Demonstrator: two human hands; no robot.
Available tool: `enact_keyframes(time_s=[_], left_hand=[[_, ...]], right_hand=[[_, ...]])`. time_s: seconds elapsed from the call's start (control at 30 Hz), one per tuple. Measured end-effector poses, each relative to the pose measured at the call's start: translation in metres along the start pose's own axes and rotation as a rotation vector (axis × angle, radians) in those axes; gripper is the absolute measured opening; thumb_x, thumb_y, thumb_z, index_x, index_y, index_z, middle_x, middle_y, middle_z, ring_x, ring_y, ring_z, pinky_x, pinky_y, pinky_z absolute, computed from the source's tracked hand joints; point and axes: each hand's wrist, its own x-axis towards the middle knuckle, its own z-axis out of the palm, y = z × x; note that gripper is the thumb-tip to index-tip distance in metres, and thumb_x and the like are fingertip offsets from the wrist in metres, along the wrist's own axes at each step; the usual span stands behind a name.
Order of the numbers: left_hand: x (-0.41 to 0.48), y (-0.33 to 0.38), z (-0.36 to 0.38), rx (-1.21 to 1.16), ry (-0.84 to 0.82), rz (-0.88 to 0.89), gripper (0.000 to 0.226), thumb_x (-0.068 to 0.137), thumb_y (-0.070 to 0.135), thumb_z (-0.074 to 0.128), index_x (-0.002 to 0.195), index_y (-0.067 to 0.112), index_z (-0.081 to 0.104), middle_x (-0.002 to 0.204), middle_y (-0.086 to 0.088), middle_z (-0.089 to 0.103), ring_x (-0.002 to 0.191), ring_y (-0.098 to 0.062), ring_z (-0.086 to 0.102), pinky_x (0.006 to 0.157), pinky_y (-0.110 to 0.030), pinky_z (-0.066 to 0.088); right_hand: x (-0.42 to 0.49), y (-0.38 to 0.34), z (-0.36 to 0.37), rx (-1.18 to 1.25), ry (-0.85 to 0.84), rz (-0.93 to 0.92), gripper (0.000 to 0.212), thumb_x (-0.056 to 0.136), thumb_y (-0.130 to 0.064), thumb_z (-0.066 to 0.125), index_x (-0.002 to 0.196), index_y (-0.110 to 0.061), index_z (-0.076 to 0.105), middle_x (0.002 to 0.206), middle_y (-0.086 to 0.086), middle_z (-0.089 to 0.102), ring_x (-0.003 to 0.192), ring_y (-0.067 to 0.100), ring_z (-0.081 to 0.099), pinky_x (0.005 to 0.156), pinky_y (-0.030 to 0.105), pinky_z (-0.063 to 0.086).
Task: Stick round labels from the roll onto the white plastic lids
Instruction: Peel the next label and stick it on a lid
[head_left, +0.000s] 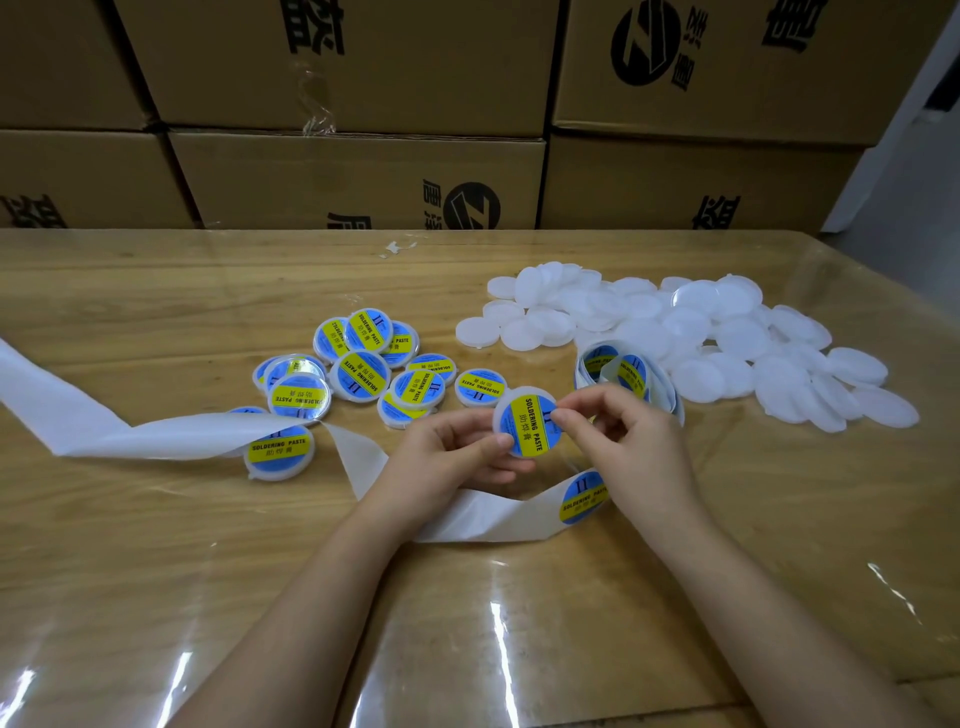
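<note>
- Centrally, above the table (156, 571), both hands meet on one white lid (519, 404), held up off the surface and close together.
- The left hand (457, 447) grips the lid's lower left edge, thumb lying on its face.
- The right hand (618, 431) pinches the lid's right edge between thumb and forefinger.
- The round label (531, 427) on that lid is blue with a yellow band reading "SOLDERING PASTE", with Chinese characters beneath and a "II" mark on the blue.
- The label roll (623, 371) stands just behind the right hand, against the heap of plain lids (701, 343) spread to the right.
- The backing strip (130, 431) runs from the roll under both wrists and away to the left edge; one unpeeled label (584, 496) sits on it below the right hand.
- The labelled lids (363, 364) lie in a loose cluster left of centre, showing the same wording; a single labelled lid (280, 452) lies nearer, partly under the strip.
- Cardboard boxes (353, 67) stacked behind carry large black Chinese characters and a round black logo.
</note>
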Motion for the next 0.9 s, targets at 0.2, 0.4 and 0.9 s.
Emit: enact_keyframes(time_s=[0.2, 0.4, 0.9], left_hand=[[0.0005, -0.0012, 0.0001, 0.036, 0.007, 0.011, 0.019, 0.087, 0.006, 0.058, 0.099, 0.015, 0.069, 0.088, -0.009, 0.074, 0.081, -0.021, 0.072, 0.067, -0.024, 0.057], [0.0006, -0.0020, 0.0006, 0.077, 0.010, 0.022, 0.020, 0.089, 0.003, 0.057, 0.101, 0.014, 0.068, 0.088, -0.007, 0.075, 0.079, -0.019, 0.072, 0.069, -0.026, 0.058], [-0.0008, -0.0043, 0.0036, 0.048, -0.009, 0.055, 0.015, 0.082, 0.004, 0.061, 0.095, 0.006, 0.069, 0.082, -0.010, 0.073, 0.076, -0.022, 0.070, 0.068, -0.030, 0.057]], right_hand=[[-0.0014, -0.0002, 0.0000, -0.026, 0.007, -0.013, 0.009, 0.082, -0.021, 0.070, 0.075, -0.027, 0.067, 0.058, -0.003, 0.052, 0.055, 0.006, 0.042, 0.054, 0.017, 0.037], [-0.0016, 0.0007, 0.0012, -0.105, 0.019, -0.041, 0.006, 0.083, -0.021, 0.069, 0.077, -0.023, 0.067, 0.059, -0.017, 0.052, 0.056, 0.007, 0.043, 0.054, 0.015, 0.035], [-0.0024, -0.0012, 0.0015, -0.502, 0.094, -0.245, 0.013, 0.080, -0.029, 0.073, 0.079, -0.022, 0.061, 0.068, -0.016, 0.058, 0.066, 0.010, 0.049, 0.080, 0.030, 0.030]])
